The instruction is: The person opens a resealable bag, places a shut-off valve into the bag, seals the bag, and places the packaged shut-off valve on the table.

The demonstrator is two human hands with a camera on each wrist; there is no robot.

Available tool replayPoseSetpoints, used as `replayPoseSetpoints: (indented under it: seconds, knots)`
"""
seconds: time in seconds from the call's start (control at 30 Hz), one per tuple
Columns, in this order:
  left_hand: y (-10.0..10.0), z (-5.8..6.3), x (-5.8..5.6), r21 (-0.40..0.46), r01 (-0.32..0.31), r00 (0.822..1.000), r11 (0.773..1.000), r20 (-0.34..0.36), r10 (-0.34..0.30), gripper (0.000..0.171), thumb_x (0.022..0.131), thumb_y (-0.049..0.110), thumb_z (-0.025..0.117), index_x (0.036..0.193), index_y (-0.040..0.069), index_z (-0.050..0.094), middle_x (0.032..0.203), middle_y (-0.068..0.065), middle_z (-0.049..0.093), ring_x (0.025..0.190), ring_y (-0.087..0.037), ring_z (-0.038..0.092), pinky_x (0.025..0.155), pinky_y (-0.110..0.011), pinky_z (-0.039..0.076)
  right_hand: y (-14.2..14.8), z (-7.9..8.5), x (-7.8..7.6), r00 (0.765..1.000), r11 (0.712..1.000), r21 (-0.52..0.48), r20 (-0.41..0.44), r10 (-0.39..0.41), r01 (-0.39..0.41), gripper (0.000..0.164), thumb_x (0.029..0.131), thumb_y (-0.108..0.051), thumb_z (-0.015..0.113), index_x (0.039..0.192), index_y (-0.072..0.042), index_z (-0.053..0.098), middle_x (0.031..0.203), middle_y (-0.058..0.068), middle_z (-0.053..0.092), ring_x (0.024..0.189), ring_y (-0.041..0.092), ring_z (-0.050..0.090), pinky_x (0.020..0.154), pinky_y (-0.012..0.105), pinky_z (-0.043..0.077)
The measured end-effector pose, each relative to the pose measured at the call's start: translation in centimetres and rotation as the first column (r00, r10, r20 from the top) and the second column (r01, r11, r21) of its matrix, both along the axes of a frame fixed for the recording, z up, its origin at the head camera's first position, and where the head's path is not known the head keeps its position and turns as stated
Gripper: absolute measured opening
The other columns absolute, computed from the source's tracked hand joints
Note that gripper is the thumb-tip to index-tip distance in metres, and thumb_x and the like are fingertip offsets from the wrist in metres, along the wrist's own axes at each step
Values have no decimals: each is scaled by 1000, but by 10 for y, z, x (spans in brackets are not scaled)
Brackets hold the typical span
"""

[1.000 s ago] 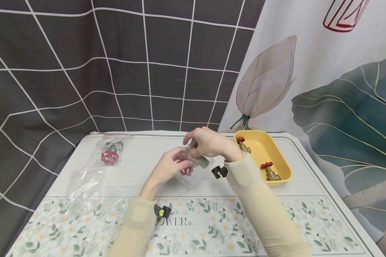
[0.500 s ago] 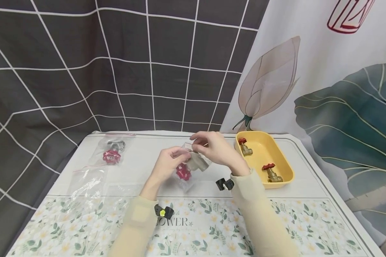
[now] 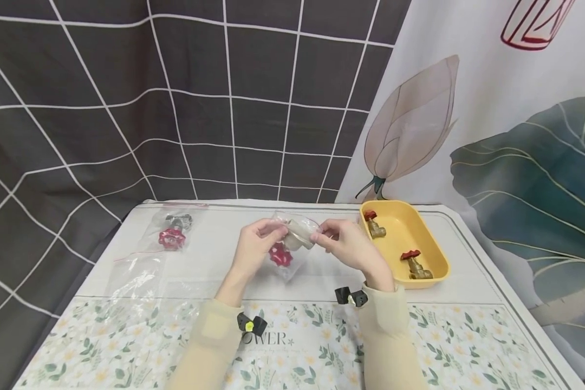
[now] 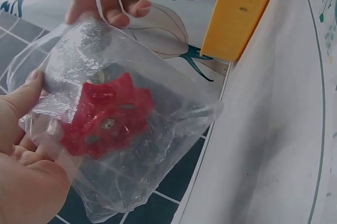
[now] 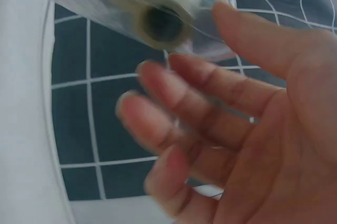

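My left hand [image 3: 253,244] grips a clear plastic bag [image 4: 174,124] by its side, thumb on the near face and fingers behind. Inside is a gate valve [image 3: 299,233] with a red handwheel [image 4: 108,121]; its round pipe opening [image 5: 163,24] faces my right hand. The wheel hangs toward the table in the head view. My right hand [image 3: 353,246] is at the bag's other edge. Its thumb tip is right at the plastic, and the fingers are spread and loosely bent, apart from the thumb in the right wrist view.
A yellow tray [image 3: 395,233] stands at the right with two brass valves [image 3: 416,265] in it, both red-handled. At the left lie a bag with red and black handwheels [image 3: 171,238] and flat clear bags [image 3: 136,273]. A tiled-pattern curtain [image 3: 258,124] hangs behind the table.
My right hand has come down from above the bag to its right edge, its fingers drawing away from the top. The left hand keeps its grip, and the bag lies flatter to view.
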State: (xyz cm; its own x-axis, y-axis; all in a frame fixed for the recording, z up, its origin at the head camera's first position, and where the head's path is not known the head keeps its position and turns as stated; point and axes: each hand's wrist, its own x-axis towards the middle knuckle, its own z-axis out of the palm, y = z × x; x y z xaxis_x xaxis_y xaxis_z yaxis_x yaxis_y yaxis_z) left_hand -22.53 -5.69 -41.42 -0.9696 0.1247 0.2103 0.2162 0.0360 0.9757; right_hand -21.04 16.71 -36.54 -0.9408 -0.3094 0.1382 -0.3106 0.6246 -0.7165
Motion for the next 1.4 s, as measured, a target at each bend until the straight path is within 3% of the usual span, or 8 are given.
replayPoseSetpoints:
  seconds: [0.17,0.3,0.6,0.83,0.97,1.2,1.4]
  knots:
    - [0,-2,-2,37,21,1000,999,-22,-20,26,87,11,75,106,-3,68,107,-16,71,100,-26,68,89,-31,53,-1,-9,-3,999,998,-69,-50,-6,2,9,93,-14,68,87,-7,71,73,1,67,62,16,62,59,32,48]
    - [1,-6,-4,42,35,999,998,-38,-33,18,86,7,74,97,-5,67,104,-15,71,103,-26,67,92,-32,52,1,-8,-4,995,999,-43,-101,-15,10,8,92,-10,70,84,-7,71,69,2,65,60,15,60,56,30,46]
    - [-10,-11,-6,-60,80,996,995,43,-77,22,84,12,77,99,-2,68,98,-13,72,94,-26,70,88,-34,54,10,-14,-7,995,1000,-8,-100,8,-8,9,91,-9,70,82,-10,70,68,-1,63,63,13,59,59,31,47]
    - [-25,-17,-12,-191,180,983,965,55,-172,20,92,18,70,104,1,69,100,-8,73,94,-22,69,91,-37,53,14,-24,-11,995,999,16,-98,31,-29,7,91,-7,70,84,-9,69,67,-2,63,61,11,56,57,28,45]
    - [-31,-15,-14,-250,174,985,953,49,-166,16,95,15,65,104,4,72,100,-6,73,93,-21,69,90,-38,53,16,-28,-13,996,999,32,-89,17,-14,7,91,-8,70,84,-9,69,67,-3,63,61,11,56,57,27,46]
    - [-30,-12,-12,-322,80,996,943,-5,-86,15,89,23,73,97,10,74,96,-1,73,95,-18,69,92,-43,51,21,-26,-11,999,999,22,2,37,-37,10,91,-6,69,82,-9,66,68,-2,61,64,15,56,61,31,46]
    - [-28,-10,-10,-341,86,995,936,-13,-96,15,90,22,72,98,10,73,96,-1,74,96,-18,69,93,-43,51,22,-24,-9,1000,998,58,11,22,-23,9,91,-10,70,83,-10,66,75,-2,61,72,16,54,68,33,46]
